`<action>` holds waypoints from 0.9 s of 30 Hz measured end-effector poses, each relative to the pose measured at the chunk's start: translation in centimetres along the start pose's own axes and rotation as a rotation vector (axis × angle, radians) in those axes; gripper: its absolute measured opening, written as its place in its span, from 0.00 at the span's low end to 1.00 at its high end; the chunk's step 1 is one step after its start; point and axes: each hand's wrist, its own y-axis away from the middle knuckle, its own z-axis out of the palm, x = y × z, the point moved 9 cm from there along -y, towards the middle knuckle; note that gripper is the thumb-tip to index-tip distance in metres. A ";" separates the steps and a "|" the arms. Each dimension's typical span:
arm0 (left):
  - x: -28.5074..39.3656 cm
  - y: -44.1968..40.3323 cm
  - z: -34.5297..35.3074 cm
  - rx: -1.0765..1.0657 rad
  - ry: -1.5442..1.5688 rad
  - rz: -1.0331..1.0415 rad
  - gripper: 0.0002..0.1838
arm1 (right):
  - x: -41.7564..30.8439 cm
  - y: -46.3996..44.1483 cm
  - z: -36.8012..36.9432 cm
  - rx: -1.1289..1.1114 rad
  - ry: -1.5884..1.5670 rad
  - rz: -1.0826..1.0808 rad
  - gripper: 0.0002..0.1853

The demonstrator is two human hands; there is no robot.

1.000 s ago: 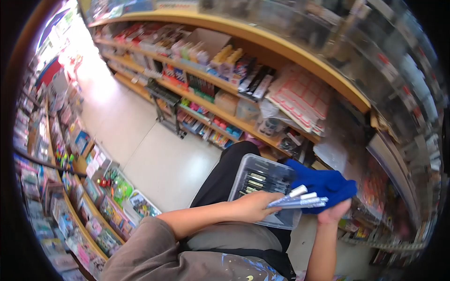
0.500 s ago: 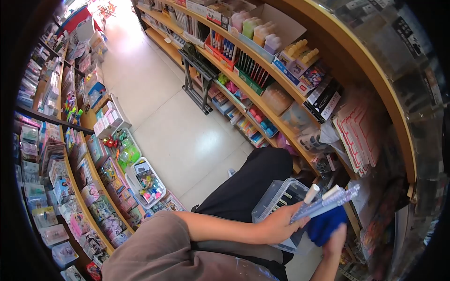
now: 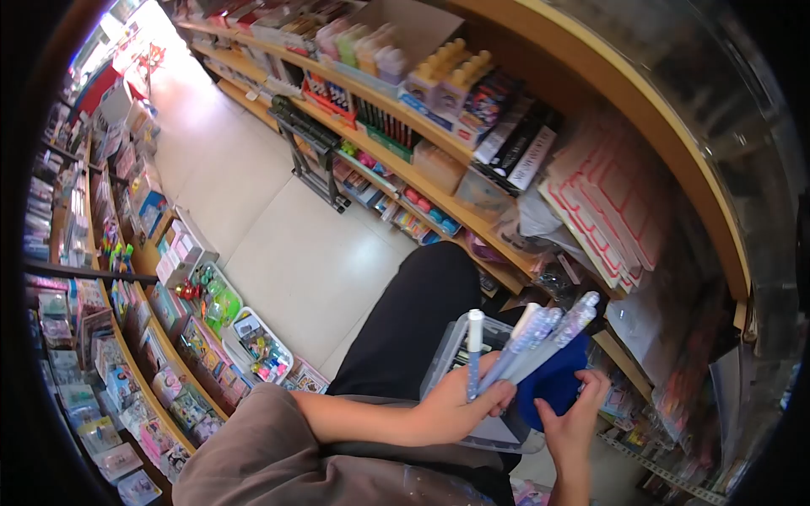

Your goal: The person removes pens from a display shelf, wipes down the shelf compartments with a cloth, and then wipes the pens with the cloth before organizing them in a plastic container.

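My left hand (image 3: 460, 405) is closed around several pens (image 3: 527, 346) with pale blue, speckled barrels; one white-capped pen (image 3: 474, 341) stands apart from the bunch. Right beside them, my right hand (image 3: 574, 417) has its thumb and fingers curled about the edge of a dark blue cloth (image 3: 548, 384). The cloth lies against the lower side of the pens, and part of it is hidden behind them. Beneath both hands is a clear plastic box (image 3: 498, 440) by my lap, with dark and white items partly visible inside.
A wooden shelf (image 3: 472, 202) with boxed pens and bottles runs along the right. Red-edged paper packs (image 3: 603, 202) stick out near my hands. At left are racks of packets (image 3: 126, 371) and a white tray (image 3: 283, 350) of small items. A dark folded stand (image 3: 308, 152) stands on the tiled floor.
The view has shifted, so the shelves appear further left. The pens are now more upright and fanned out. My right hand has moved up along the cloth, its fingers now showing clearly.
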 end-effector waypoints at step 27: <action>5.2 -3.9 -14.1 0.259 -0.203 0.039 0.08 | -2.4 -1.7 6.3 -0.322 -0.368 -0.150 0.10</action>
